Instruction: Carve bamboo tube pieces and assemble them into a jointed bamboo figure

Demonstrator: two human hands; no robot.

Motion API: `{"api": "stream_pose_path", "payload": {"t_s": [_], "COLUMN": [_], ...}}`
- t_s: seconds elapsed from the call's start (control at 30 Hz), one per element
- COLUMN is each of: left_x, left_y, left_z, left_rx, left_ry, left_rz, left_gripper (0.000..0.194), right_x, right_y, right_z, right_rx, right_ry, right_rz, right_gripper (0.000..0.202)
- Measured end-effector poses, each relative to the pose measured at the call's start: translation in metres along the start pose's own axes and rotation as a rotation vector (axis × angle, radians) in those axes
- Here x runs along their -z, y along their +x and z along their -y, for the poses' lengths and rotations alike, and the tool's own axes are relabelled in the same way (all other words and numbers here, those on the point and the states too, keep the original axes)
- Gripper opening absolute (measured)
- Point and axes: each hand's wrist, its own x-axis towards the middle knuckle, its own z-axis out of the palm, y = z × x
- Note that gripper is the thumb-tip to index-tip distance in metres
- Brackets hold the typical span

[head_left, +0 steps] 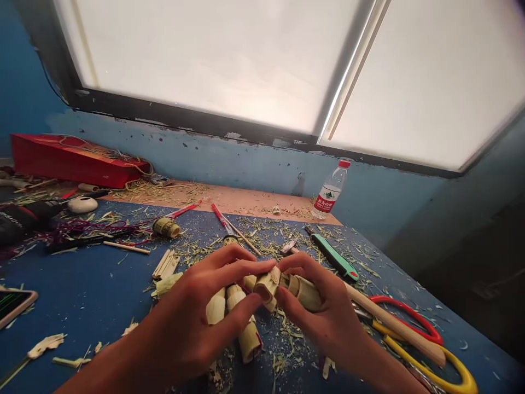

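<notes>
A short hollow bamboo piece (266,287) with a carved edge is between my hands over the blue table. My left hand (213,295) pinches its left side with thumb and fingertips. My right hand (320,298) closes on its right side, fingertips touching it. Another bamboo section (307,293) shows under my right palm; whether the two pieces are joined, I cannot tell. Below my left hand lies a longer bamboo tube (246,334), with more bamboo sections partly hidden by the fingers.
Right of my hands lie a wooden handle (397,320), red-and-yellow-handled scissors (459,366) and a green utility knife (334,254). A water bottle (328,191) stands at the back. A red box (77,161), power tool (24,221) and phone (16,306) are left. Shavings litter the blue table (102,295).
</notes>
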Motion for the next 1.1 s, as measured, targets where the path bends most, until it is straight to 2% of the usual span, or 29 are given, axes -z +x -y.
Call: {"api": "stream_pose_path", "payload": {"t_s": [0.1, 0.23, 0.47, 0.77, 0.87, 0.93, 1.1], "left_x": [-0.0014, -0.0001, 0.0025, 0.0034, 0.0034, 0.0027, 0.0023], "left_y": [0.0008, 0.0013, 0.0018, 0.001, -0.0012, -0.002, 0.0005], "left_z": [0.0001, 0.004, 0.005, 0.0033, 0.0027, 0.0029, 0.0034], "left_rx": [-0.026, -0.019, 0.102, 0.048, 0.015, -0.012, -0.034], "left_ry": [-0.005, 0.001, 0.004, 0.022, 0.028, 0.053, 0.034], "left_rz": [-0.036, -0.017, -0.017, -0.005, 0.003, -0.003, -0.037], "left_gripper": [0.035, 0.033, 0.024, 0.024, 0.036, 0.046, 0.028], "right_x": [-0.0003, -0.0008, -0.0018, -0.0005, 0.0004, 0.001, 0.0018], "right_y": [0.0001, -0.0006, -0.0012, -0.0023, -0.0024, -0.0022, -0.0014], "right_z": [-0.0002, -0.0006, -0.0005, 0.002, 0.0038, 0.0044, 0.0038], "right_rx": [0.06, 0.146, 0.217, 0.198, 0.141, 0.091, 0.063], "right_ry": [-0.021, -0.045, -0.107, -0.096, -0.099, -0.06, 0.009], "right_rz": [-0.03, -0.046, -0.08, -0.088, -0.123, -0.091, 0.047], "right_gripper": [0.012, 0.013, 0.017, 0.016, 0.014, 0.011, 0.01]}}
